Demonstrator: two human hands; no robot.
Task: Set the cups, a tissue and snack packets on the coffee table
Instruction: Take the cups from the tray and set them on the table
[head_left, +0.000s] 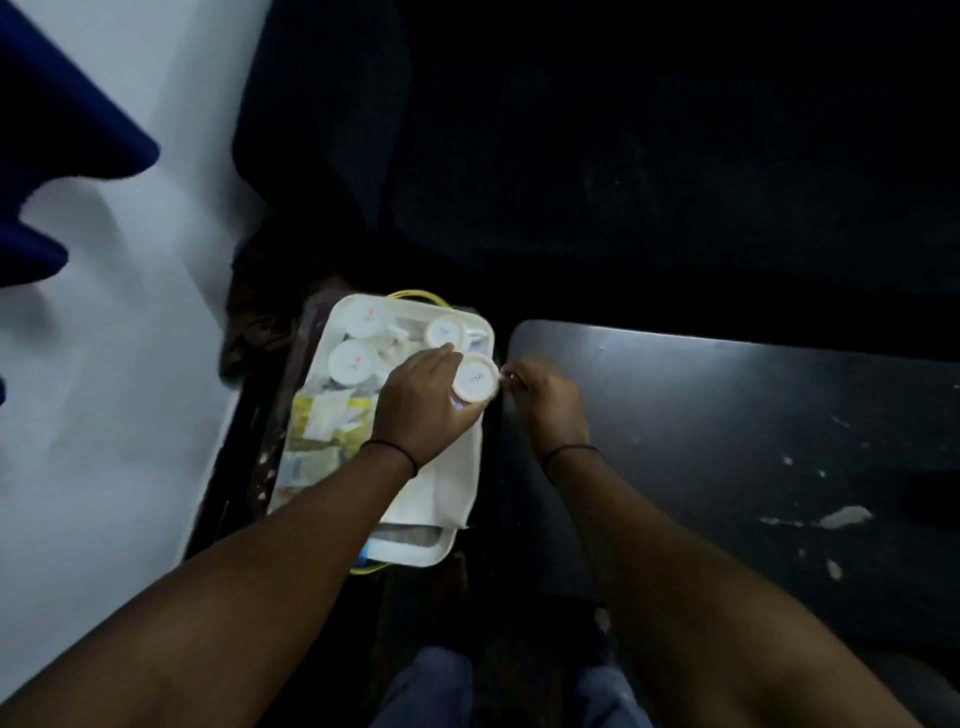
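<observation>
The left hand (426, 405) is grasping an upturned cup (474, 379) and the right hand (545, 400) is pinching its handle; better lifting it straight toward the dark counter (727, 415) at right

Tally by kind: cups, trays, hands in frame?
Cups: 4; three on the tray, one held in the left hand
Tray: 1
Hands: 2; left hand, right hand
Snack packets: a pile on the tray, too blurred to count
Total counted: 7
</observation>
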